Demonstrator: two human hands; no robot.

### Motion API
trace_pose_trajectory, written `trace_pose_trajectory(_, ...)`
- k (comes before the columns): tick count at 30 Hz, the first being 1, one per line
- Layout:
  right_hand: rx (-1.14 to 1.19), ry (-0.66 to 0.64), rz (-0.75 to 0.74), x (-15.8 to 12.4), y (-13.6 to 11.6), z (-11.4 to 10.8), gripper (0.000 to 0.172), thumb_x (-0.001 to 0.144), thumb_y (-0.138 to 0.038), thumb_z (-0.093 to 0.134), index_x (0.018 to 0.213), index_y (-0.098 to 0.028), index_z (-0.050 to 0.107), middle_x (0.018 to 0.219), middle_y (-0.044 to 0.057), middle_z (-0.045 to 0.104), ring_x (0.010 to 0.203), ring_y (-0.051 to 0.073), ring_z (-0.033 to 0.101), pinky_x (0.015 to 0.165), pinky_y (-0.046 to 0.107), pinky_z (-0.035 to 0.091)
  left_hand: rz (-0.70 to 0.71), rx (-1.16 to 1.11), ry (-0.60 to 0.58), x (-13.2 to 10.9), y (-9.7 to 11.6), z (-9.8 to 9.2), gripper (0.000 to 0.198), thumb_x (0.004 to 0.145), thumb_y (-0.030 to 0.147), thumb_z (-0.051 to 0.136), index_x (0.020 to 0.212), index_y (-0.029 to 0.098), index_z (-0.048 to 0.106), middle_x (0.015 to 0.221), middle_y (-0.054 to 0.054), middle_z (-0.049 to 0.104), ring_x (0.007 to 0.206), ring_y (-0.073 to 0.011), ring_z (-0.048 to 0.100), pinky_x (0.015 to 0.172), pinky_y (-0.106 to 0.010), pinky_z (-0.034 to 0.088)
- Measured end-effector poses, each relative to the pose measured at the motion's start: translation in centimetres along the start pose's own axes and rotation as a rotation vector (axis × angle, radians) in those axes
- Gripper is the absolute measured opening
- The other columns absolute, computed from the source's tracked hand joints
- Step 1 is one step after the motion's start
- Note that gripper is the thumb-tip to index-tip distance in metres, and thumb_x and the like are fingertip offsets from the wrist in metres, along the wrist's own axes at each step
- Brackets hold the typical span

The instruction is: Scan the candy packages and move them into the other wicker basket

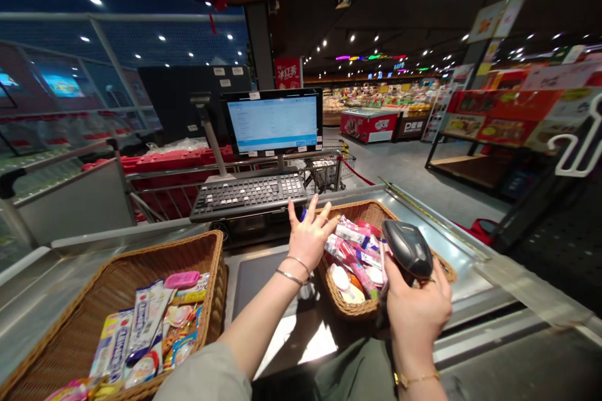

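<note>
My left hand has its fingers spread, between the black keyboard and the left rim of the right wicker basket. Nothing shows in it. Wrapped round a black handheld scanner, my right hand is over the right side of that basket. Pink and white packets fill the basket, with some rounded white items at its near end. A larger wicker basket at the left contains toothpaste-like packs, a pink case and colourful wrapped items.
Behind the keyboard stands a lit monitor. A grey pad lies between the baskets. Metal counter edges run along both sides, with a shopping cart beyond. A white hanger hangs at the far right.
</note>
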State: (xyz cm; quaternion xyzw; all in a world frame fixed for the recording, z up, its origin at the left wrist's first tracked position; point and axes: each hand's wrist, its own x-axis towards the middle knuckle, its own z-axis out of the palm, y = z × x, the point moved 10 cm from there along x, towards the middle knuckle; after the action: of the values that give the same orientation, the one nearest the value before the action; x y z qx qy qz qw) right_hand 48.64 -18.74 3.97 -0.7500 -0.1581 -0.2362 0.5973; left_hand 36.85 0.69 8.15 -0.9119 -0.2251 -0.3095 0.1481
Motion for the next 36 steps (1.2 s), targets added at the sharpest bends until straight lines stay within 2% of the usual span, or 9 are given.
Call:
trace_pose_trajectory(3,0.012,0.025,0.009,0.1,0.0,-0.2,0.055,0.069,-0.057,0.071,0.091,-0.007,0.073,0.107,0.023,0.069,0.120,0.038,0.056,0.102,0.052,0.044,0.023,-0.013,0.013,1.4,1.6,0.5,0.046,0.097,0.021,0.044,0.136,0.042,0.050,0.148,0.000,0.049,0.147,-0.0296,0.025,0.111,-0.073,-0.013)
trace_pose_trajectory(5,0.001,0.015,0.009,0.1,0.1,0.0,0.056,0.070,-0.058,0.070,0.092,-0.006,0.073,0.106,0.023,0.069,0.121,0.038,0.055,0.102,0.052,0.043,-0.020,-0.019,0.016,1.9,1.6,0.5,0.048,0.098,0.025,0.041,0.144,0.038,0.041,0.152,-0.001,0.042,0.148,-0.0282,0.022,0.112,-0.070,-0.014)
trace_pose_trajectory(8,-0.002,-0.003,0.003,0.1,0.0,0.4,0.063,0.070,-0.061,0.066,0.093,-0.002,0.073,0.106,0.026,0.067,0.121,0.040,0.054,0.102,0.053,0.043,-0.086,-0.024,0.005,1.4,0.6,0.2,0.048,0.099,0.033,0.039,0.146,0.031,0.040,0.155,-0.003,0.037,0.149,-0.0279,0.020,0.112,-0.068,-0.017)
trace_pose_trajectory(17,0.014,-0.087,-0.060,-0.9,-1.4,1.2,0.057,0.071,-0.056,0.066,0.092,-0.004,0.071,0.104,0.026,0.068,0.123,0.038,0.053,0.104,0.050,0.040,-0.262,-0.002,0.018,-3.4,-3.6,-3.5,0.050,0.095,0.045,0.046,0.141,0.025,0.048,0.152,-0.008,0.042,0.147,-0.0288,0.026,0.114,-0.067,-0.017)
trace_pose_trajectory(21,0.046,-0.126,-0.094,-1.8,-2.3,2.0,0.058,0.070,-0.056,0.066,0.097,-0.004,0.070,0.111,0.027,0.066,0.123,0.038,0.052,0.104,0.052,0.039,-0.321,-0.001,0.040,-5.4,-4.8,-4.7,0.050,0.095,0.046,0.048,0.140,0.026,0.050,0.151,-0.008,0.043,0.147,-0.0288,0.027,0.114,-0.066,-0.014)
trace_pose_trajectory(26,0.077,-0.247,-0.138,-3.8,-3.8,3.8,0.059,0.073,-0.056,0.064,0.103,-0.006,0.069,0.118,0.026,0.064,0.127,0.036,0.048,0.107,0.054,0.036,-0.392,0.041,0.022,-7.7,-6.9,-5.9,0.047,0.095,0.046,0.048,0.139,0.028,0.050,0.151,-0.008,0.043,0.147,-0.0294,0.027,0.115,-0.070,-0.005)
trace_pose_trajectory(29,0.107,-0.304,-0.190,-5.2,-5.2,4.4,0.055,0.076,-0.056,0.063,0.102,-0.007,0.069,0.114,0.023,0.065,0.128,0.034,0.048,0.108,0.051,0.035,-0.434,0.068,0.003,-9.1,-8.3,-6.5,0.046,0.095,0.046,0.048,0.138,0.029,0.051,0.152,-0.008,0.043,0.146,-0.0307,0.028,0.114,-0.073,0.000)
trace_pose_trajectory(32,0.129,-0.356,-0.234,-6.7,-6.6,5.0,0.050,0.077,-0.052,0.063,0.101,-0.009,0.070,0.107,0.020,0.068,0.127,0.033,0.049,0.107,0.049,0.037,-0.455,0.070,-0.015,-10.4,-9.4,-6.8,0.048,0.094,0.047,0.048,0.138,0.028,0.051,0.151,-0.010,0.043,0.146,-0.0317,0.028,0.113,-0.074,0.001)
trace_pose_trajectory(36,0.167,-0.435,-0.246,-8.7,-8.1,6.1,0.047,0.076,-0.051,0.065,0.099,-0.010,0.070,0.110,0.020,0.068,0.127,0.033,0.049,0.106,0.050,0.038,-0.490,0.066,-0.052,-12.3,-11.2,-7.1,0.048,0.095,0.047,0.046,0.138,0.027,0.050,0.152,-0.008,0.043,0.146,-0.0306,0.028,0.113,-0.074,0.000)
